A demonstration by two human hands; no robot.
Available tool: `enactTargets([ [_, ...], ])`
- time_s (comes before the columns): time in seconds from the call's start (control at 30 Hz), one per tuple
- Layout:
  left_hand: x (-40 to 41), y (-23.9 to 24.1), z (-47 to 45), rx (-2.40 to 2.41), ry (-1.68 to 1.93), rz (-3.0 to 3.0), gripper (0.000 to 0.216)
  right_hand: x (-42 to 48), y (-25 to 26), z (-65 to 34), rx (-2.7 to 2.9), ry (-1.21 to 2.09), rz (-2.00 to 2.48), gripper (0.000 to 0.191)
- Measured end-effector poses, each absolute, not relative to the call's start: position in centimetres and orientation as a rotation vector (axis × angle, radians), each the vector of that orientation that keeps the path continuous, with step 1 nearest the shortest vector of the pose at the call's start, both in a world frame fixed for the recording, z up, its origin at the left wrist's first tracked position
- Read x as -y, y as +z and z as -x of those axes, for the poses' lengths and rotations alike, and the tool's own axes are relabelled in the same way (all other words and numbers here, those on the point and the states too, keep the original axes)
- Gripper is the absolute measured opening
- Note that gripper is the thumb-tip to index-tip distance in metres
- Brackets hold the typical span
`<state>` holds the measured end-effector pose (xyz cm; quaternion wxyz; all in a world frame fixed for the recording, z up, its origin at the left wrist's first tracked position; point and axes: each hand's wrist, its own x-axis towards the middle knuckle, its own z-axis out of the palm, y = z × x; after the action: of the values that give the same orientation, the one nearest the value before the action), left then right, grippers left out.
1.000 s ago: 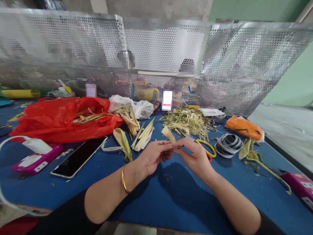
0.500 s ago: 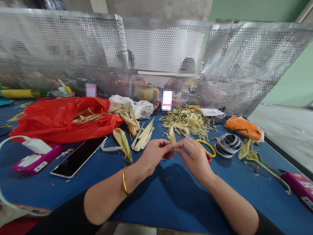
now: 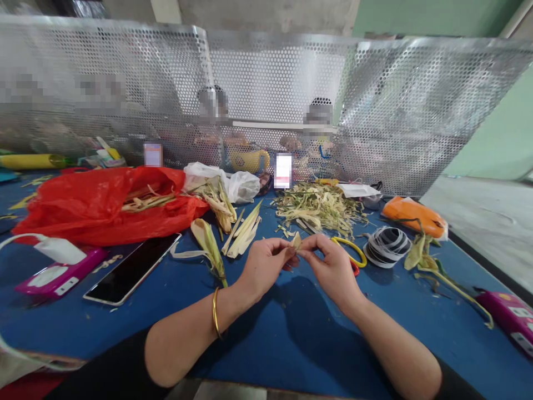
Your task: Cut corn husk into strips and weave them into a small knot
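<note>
Head: husks point(image 3: 150, 203) in red bag point(image 3: 77, 197)

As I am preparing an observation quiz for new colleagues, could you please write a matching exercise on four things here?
Things:
1. Dried husk piece
2. White-edged phone
3. Black-and-white roll
4. Red plastic bag

Places or states:
A. Right of the yellow handle
B. Dried strips in its opening
C. Held between both hands
D. Flat, screen dark

Pairs: 1-C, 2-D, 3-A, 4-B
</note>
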<state>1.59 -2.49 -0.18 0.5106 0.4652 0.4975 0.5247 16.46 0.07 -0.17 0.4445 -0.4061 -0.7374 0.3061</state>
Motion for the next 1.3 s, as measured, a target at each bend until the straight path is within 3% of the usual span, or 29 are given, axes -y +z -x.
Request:
enactTargets([
  [0.37,2.5,0.0,-1.7,-1.203,1.212,-1.141,0.028,-0.8,-0.6,-16.6,1.683,0.895,1.020,0.012],
  [0.63,2.5,0.2,-1.6,-1.154,1.254,-1.094,0.026,-0.8,-0.1,-16.4,1.461,1.301,0.964,0.019],
  [0.77,2.3,0.1,-1.4,-1.115,1.214,-1.033,0.026,-0.8,0.3,-16.3,1.441,1.328,0.946,0.023],
  [0.87,2.3,-0.1,-1.3,-1.099,1.185,-0.987,0.025,-0.6,0.3,-16.4,1.517,1.211,0.947,0.020],
  [1.03,2.4,0.0,-1.2,-1.072,1.172,-0.873,0.023,-0.2,0.3,-16.6,1.840,0.749,0.843,0.005],
  [1.3,2.5,0.8,-1.1,-1.048,1.118,-0.703,0.017,-0.4,0.0,-16.9,2.054,0.408,0.722,0.010],
])
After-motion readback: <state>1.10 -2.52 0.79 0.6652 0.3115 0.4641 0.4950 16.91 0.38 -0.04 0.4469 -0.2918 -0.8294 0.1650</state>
